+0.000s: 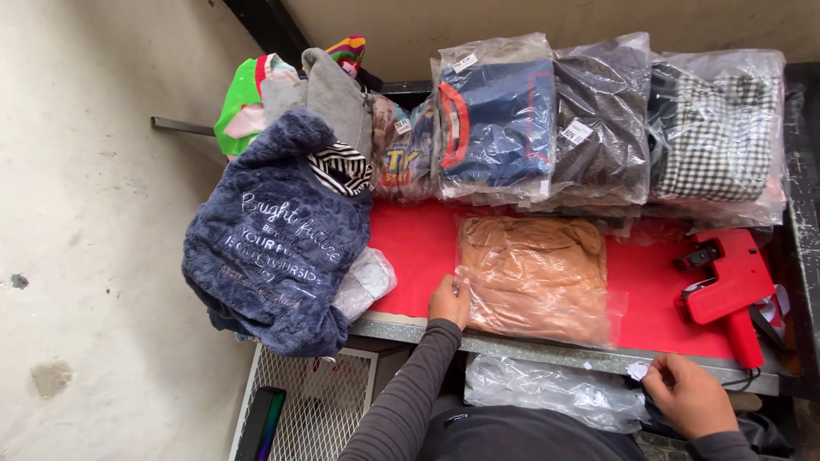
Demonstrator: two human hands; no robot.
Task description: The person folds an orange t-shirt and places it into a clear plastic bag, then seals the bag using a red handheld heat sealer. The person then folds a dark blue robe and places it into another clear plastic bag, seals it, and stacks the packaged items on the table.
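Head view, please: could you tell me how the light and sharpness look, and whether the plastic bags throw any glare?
Head view: soft, even daylight with faint shadows; mild white glare on the stacked bagged clothes and the bagged tan garment; focus mostly sharp, with the left hand and right hand slightly soft.

free: red mat [418, 248] left strip | blocked: bagged stacks [598, 128], price gun [726, 286]

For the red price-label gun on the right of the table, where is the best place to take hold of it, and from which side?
Probably by its long handle, which angles down toward the table's near edge, close to the right hand. Coming from the near side looks best: the bulky head of the red label gun sits farther back, near the bagged checked garment.
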